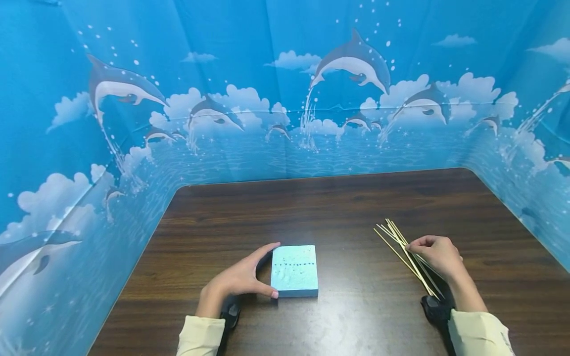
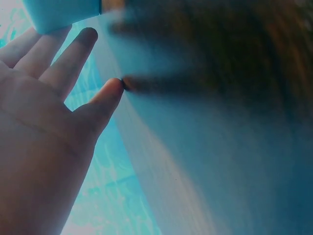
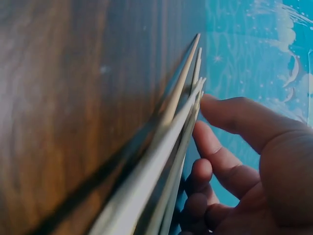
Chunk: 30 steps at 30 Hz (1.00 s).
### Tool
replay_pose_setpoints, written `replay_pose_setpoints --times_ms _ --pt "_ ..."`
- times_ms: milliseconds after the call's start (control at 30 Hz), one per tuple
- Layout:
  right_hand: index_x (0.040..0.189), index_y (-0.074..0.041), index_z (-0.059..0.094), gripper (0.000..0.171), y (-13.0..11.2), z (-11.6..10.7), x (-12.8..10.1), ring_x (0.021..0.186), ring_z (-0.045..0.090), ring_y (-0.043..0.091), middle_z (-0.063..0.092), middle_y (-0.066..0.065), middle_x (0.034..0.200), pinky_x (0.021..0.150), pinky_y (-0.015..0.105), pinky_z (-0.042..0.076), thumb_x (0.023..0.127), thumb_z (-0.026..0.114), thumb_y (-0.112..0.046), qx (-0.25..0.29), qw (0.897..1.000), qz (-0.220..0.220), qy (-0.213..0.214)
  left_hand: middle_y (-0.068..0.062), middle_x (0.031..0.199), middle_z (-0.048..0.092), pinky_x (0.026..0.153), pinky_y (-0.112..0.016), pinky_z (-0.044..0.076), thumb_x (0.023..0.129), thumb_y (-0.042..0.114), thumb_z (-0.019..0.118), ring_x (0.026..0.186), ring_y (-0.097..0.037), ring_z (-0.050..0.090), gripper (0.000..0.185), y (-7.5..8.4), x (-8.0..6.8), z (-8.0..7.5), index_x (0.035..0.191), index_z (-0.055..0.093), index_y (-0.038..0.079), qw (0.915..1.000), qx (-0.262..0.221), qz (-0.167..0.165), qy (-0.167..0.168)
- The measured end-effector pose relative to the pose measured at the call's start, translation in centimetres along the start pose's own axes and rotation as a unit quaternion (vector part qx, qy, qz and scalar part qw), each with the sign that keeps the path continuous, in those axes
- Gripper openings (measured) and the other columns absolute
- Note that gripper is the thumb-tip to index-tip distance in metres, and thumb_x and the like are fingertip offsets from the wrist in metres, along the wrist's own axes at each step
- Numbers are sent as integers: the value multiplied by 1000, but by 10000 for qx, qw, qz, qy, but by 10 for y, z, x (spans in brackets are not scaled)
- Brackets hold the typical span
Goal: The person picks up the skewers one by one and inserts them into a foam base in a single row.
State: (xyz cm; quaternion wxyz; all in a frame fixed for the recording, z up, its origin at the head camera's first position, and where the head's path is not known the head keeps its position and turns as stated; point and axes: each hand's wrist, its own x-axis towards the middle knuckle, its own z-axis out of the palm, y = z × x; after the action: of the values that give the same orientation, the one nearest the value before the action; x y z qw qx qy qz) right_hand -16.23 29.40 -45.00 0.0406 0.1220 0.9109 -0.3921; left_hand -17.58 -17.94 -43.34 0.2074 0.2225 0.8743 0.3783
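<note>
A light blue square foam block [image 1: 294,277] with a dotted row across its top lies near the middle of the table. My left hand [image 1: 236,278] holds it at its left side, index finger at the back corner and thumb at the front corner. Only a corner of the block [image 2: 63,13] shows in the left wrist view. To the right, several thin bamboo sticks [image 1: 415,267] lie in a loose, crossing bunch. Over them, my right hand [image 1: 438,253] pinches at a stick between thumb and index finger; its other fingers are curled in the right wrist view.
The dark wooden table [image 1: 347,207] stretches behind the block and between the hands. A blue dolphin-print cloth [image 1: 249,153] hangs around its back and sides. A black wrist strap [image 1: 434,309] sits beneath the right wrist, close to the sticks' near ends.
</note>
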Motion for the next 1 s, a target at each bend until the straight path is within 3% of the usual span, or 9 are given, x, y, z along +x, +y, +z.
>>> replay_pose_setpoints --times_ms 100,200,367,567,800,1000 --pt "90 -1 72 31 0 1 1 105 57 50 71 15 90 89 78 18 91 68 -31 -63 9999 -85 82 -5 164 23 113 -64 26 69 42 89 149 -35 22 110 -1 0 0 157 26 26 10000 10 8 -4" --pt "87 -1 72 28 1 2 1 95 60 45 71 10 82 86 76 21 90 69 -29 -177 9995 -194 177 -5 164 22 112 -65 26 69 42 89 149 -35 21 110 -1 -1 -1 157 26 28 10000 2 -2 4" --pt "86 0 73 28 0 3 2 89 61 41 72 12 82 84 74 24 89 68 -28 -309 9989 -246 254 -4 164 22 112 -66 26 70 42 89 149 -35 21 109 -1 -2 -2 157 26 28 10000 -16 -12 28" --pt "85 0 73 32 -1 1 2 94 60 45 72 14 84 87 81 19 90 68 -31 -323 9990 -172 265 -4 164 23 112 -65 25 69 42 90 149 -35 21 109 1 -1 -1 157 27 29 10000 -30 -42 52" --pt "84 -1 74 32 -1 3 3 90 56 42 69 8 79 80 67 22 86 70 -33 -467 9986 -32 240 -5 164 22 113 -66 24 69 42 89 149 -35 20 109 1 -1 0 157 26 30 10000 -18 -87 26" --pt "77 -4 70 32 -1 5 3 89 54 40 65 6 75 79 65 22 85 68 -35 -629 9977 148 194 -6 164 23 113 -66 22 69 41 90 150 -35 19 109 1 -2 2 157 26 27 9999 -104 -122 15"
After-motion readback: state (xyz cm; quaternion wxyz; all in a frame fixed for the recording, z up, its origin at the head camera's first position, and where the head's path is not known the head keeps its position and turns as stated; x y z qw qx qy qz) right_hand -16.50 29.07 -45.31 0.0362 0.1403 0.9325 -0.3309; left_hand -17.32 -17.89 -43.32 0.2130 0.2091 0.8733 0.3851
